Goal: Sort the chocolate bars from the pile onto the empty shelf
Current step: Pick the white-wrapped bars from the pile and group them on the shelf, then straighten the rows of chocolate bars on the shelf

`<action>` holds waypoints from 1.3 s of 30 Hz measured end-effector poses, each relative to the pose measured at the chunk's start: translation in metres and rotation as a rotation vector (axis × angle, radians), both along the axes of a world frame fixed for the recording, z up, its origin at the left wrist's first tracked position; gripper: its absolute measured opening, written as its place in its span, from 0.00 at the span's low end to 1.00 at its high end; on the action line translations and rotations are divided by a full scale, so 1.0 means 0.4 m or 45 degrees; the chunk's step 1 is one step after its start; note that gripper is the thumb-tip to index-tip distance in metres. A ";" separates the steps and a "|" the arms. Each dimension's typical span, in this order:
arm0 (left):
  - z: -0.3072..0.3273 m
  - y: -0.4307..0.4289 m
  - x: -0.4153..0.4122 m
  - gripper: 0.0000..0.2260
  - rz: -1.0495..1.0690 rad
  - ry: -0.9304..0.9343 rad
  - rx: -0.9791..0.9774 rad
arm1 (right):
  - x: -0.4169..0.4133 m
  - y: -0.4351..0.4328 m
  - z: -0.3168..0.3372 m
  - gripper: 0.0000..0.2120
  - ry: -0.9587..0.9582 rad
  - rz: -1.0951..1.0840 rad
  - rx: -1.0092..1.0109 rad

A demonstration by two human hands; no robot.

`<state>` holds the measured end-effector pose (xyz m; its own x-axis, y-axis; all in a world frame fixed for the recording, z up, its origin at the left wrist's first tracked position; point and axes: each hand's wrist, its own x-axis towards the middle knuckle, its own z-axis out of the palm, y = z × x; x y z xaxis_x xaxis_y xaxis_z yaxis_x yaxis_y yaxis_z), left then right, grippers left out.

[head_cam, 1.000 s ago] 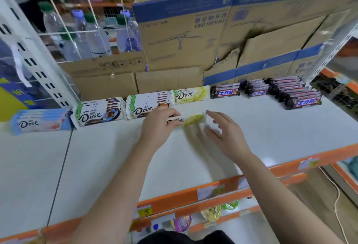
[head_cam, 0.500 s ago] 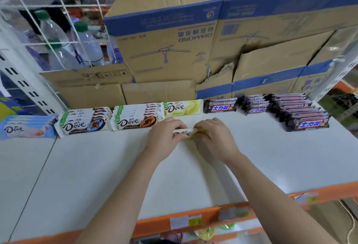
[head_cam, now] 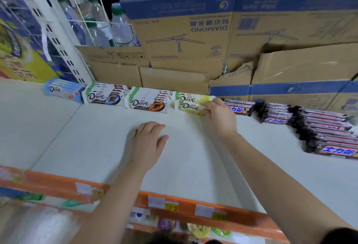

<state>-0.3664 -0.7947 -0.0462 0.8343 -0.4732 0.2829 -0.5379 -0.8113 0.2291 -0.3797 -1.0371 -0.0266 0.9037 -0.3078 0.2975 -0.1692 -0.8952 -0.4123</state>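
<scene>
The shelf (head_cam: 93, 147) is lying bare across its front and middle, leaving free passage in over the orange front edge (head_cam: 193, 210); my left hand (head_cam: 149, 141) is occupying the middle. At the back, Dove bars (head_cam: 149, 100) and Snickers bars (head_cam: 277, 115) are sitting in a close row against cardboard boxes (head_cam: 184, 36), my right hand (head_cam: 219, 116) pinching a Dove bar where the kinds meet. The Snickers bars are spreading forward on the right; a slotted upright (head_cam: 52, 36) is closing the back left.

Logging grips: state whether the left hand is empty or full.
Empty. The left hand lies open over the shelf, gripping nothing.
</scene>
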 end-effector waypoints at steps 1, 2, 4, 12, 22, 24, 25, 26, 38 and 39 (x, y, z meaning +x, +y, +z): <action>0.004 -0.001 0.000 0.19 0.013 -0.006 0.025 | 0.006 0.002 -0.003 0.08 -0.019 -0.020 -0.034; 0.006 -0.002 -0.001 0.19 0.022 -0.008 0.039 | 0.010 0.003 -0.004 0.08 -0.043 -0.031 -0.069; 0.008 -0.004 -0.004 0.18 0.025 -0.014 0.050 | 0.023 0.001 0.004 0.08 -0.075 -0.022 -0.111; 0.016 -0.012 -0.006 0.19 0.034 -0.001 0.056 | 0.057 0.010 0.016 0.06 -0.148 -0.042 -0.238; 0.021 -0.033 0.002 0.13 -0.095 -0.025 -0.036 | 0.017 0.004 0.024 0.11 -0.168 -0.086 -0.257; 0.034 -0.064 0.002 0.14 -0.146 0.013 -0.081 | -0.027 -0.019 0.029 0.09 -0.203 -0.093 -0.214; 0.043 -0.084 -0.001 0.15 -0.165 0.018 -0.103 | -0.056 -0.035 0.032 0.09 -0.221 -0.109 -0.194; 0.054 -0.107 -0.007 0.15 -0.186 0.019 -0.126 | -0.085 -0.055 0.034 0.08 -0.234 -0.131 -0.178; 0.085 -0.555 -0.224 0.18 -0.470 0.290 -0.365 | -0.442 -0.387 0.067 0.12 -0.241 -0.227 -0.001; 0.086 -0.595 -0.252 0.19 -0.477 0.328 -0.400 | -0.469 -0.422 0.071 0.13 -0.232 -0.232 -0.014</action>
<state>-0.4672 -1.0327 -0.0117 0.6862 -0.6766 0.2672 -0.6710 -0.4468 0.5917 -0.5671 -1.2058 0.0018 0.7648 -0.4565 0.4546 -0.2517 -0.8613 -0.4414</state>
